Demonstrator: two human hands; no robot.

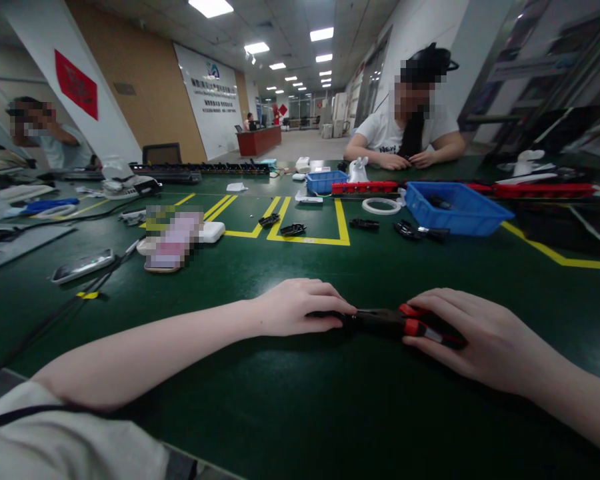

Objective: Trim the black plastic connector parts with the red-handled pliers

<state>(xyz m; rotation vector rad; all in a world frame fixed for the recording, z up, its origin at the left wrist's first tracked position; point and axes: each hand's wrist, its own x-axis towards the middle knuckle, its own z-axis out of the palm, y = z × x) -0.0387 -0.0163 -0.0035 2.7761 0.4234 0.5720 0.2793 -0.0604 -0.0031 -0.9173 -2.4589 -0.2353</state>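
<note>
1. Our pale sleeve (75, 440) sits closest, bottom left, with the forearm (155, 353) stretched over the green table (260, 413), probably resting there to steady the reach.
2. Past it, a black cable (43, 327) slants up from the left edge; a phone (83, 265) lies beside it, then a blurred pink phone (173, 247) and a white case (211, 232), all well off to the side, perhaps so our arms have room.
3. Farther back, we spot two black parts: one (269, 220) over a strip of yellow tape (310, 241), the other (293, 230) inside the taped outline, which looks meant to mark out a spot.
4. Front and centre, our left hand (300, 307) is pinching a slim black piece (347, 320) between thumb and fingers, seemingly to hold it firm against the tool.
5. And there are the pliers (380, 321), lying between our two hands, nose to the left, meeting that piece; whether they bite on it, we cannot tell.
6. Beyond, a white roll (381, 206) lies flat, a co-worker (380, 133) sits opposite, and a blue bin (455, 212) holds dark parts, its walls likely keeping them together.
7. Last, our right hand (480, 333) is wrapped loosely about the red-and-black handles, thumb below and fingers above, a grip that suits squeezing.
</note>
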